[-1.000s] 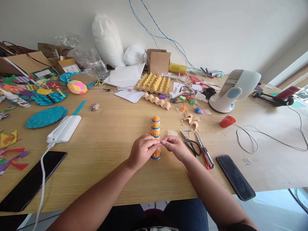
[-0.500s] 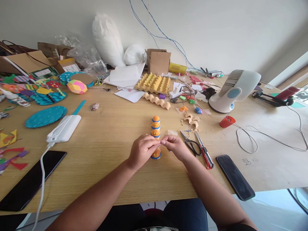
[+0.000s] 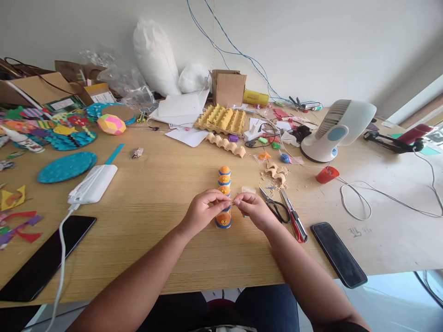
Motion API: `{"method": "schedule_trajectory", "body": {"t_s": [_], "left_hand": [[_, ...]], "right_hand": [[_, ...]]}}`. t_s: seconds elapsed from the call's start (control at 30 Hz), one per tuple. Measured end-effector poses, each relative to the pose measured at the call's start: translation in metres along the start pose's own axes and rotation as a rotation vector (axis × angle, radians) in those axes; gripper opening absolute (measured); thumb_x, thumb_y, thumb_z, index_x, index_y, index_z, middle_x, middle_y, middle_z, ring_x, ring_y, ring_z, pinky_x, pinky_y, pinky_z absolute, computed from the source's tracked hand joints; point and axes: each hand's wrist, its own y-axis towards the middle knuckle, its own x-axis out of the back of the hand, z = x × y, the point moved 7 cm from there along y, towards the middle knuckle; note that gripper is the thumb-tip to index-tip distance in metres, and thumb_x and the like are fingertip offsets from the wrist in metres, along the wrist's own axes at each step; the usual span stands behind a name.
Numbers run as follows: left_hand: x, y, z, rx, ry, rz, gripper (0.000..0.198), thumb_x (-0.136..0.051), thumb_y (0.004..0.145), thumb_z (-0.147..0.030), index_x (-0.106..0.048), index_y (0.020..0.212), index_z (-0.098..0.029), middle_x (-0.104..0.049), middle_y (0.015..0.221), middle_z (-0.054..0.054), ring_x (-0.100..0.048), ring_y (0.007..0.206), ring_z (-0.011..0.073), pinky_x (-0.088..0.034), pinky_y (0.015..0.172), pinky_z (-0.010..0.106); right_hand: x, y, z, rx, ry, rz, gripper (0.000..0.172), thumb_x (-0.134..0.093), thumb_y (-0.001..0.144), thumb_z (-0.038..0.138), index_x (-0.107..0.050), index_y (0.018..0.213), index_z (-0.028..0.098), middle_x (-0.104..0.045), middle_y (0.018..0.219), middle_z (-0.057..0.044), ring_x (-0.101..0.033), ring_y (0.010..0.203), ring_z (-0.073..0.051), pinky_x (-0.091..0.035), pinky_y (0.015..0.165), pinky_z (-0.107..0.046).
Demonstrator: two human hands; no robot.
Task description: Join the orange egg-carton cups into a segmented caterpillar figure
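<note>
A strip of egg-carton cups [image 3: 224, 221], coloured orange and blue with small yellow faces, lies lengthwise in front of me. Above its middle, my left hand [image 3: 206, 208] is closed in a pinch, thumb against fingers. My right hand [image 3: 253, 208] pinches from the other side, its fingertips almost meeting the left ones. Something tiny and pale seems to sit between the fingertips, too small to name. Both hands hide part of the strip. Just right of my right hand lie black-handled scissors [image 3: 278, 210] and a red utility knife [image 3: 294, 216].
At the back stand a yellow egg tray [image 3: 221, 119], a cardboard box [image 3: 228, 87] and a white fan [image 3: 337, 131]. A phone [image 3: 338, 253] lies at right. Leftward are a white power bank [image 3: 93, 184], a black tablet [image 3: 44, 258] and a blue oval [image 3: 67, 167]. Carton scraps [image 3: 276, 173] lie beyond the scissors.
My fingertips have drawn slightly apart, and the left hand's fingers have straightened a little. The strip's near end has shifted slightly left; the tools have stayed put.
</note>
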Motion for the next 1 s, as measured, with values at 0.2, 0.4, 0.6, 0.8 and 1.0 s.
{"method": "schedule_trajectory", "body": {"t_s": [0.2, 0.4, 0.6, 0.8, 1.0], "left_hand": [[-0.005, -0.001, 0.005, 0.024, 0.006, 0.071, 0.010, -0.075, 0.089, -0.030, -0.077, 0.090, -0.021, -0.074, 0.091, 0.005, -0.069, 0.081, 0.0158, -0.058, 0.068, 0.026], [-0.007, -0.003, 0.005, 0.024, -0.007, 0.075, 0.010, -0.077, 0.086, -0.027, -0.076, 0.093, -0.020, -0.072, 0.091, 0.004, -0.065, 0.074, 0.0130, -0.057, 0.067, 0.025], [-0.007, -0.001, 0.003, 0.032, -0.008, 0.103, 0.010, -0.070, 0.092, -0.029, -0.076, 0.093, -0.021, -0.074, 0.093, 0.005, -0.069, 0.085, 0.0157, -0.058, 0.075, 0.027], [-0.007, -0.003, 0.005, 0.030, -0.009, 0.106, 0.007, -0.075, 0.088, -0.025, -0.076, 0.094, -0.021, -0.073, 0.094, 0.004, -0.067, 0.080, 0.0143, -0.057, 0.071, 0.025], [-0.007, -0.002, -0.001, -0.050, 0.042, 0.077, 0.008, -0.078, 0.085, -0.024, -0.075, 0.092, -0.021, -0.073, 0.092, 0.002, -0.065, 0.079, 0.0131, -0.056, 0.073, 0.024]], "right_hand": [[-0.004, -0.002, 0.001, -0.026, 0.040, 0.045, 0.040, -0.084, 0.070, 0.054, -0.068, 0.074, 0.017, -0.047, 0.056, 0.005, -0.031, 0.052, -0.008, -0.020, 0.051, -0.025], [-0.008, -0.002, 0.001, -0.059, 0.126, 0.053, 0.045, -0.087, 0.065, 0.056, -0.066, 0.074, 0.017, -0.042, 0.055, 0.007, -0.026, 0.052, -0.007, -0.014, 0.051, -0.026], [-0.009, -0.003, 0.002, -0.068, 0.181, 0.070, 0.045, -0.087, 0.065, 0.054, -0.066, 0.074, 0.016, -0.038, 0.053, 0.008, -0.025, 0.051, -0.007, -0.013, 0.051, -0.026], [-0.010, -0.003, 0.000, -0.077, 0.176, 0.083, 0.043, -0.087, 0.067, 0.052, -0.064, 0.071, 0.016, -0.037, 0.053, 0.009, -0.024, 0.051, -0.006, -0.013, 0.051, -0.026], [-0.011, -0.003, -0.001, -0.081, 0.166, 0.086, 0.043, -0.087, 0.067, 0.052, -0.064, 0.070, 0.016, -0.038, 0.053, 0.009, -0.024, 0.051, -0.006, -0.013, 0.050, -0.026]]}}
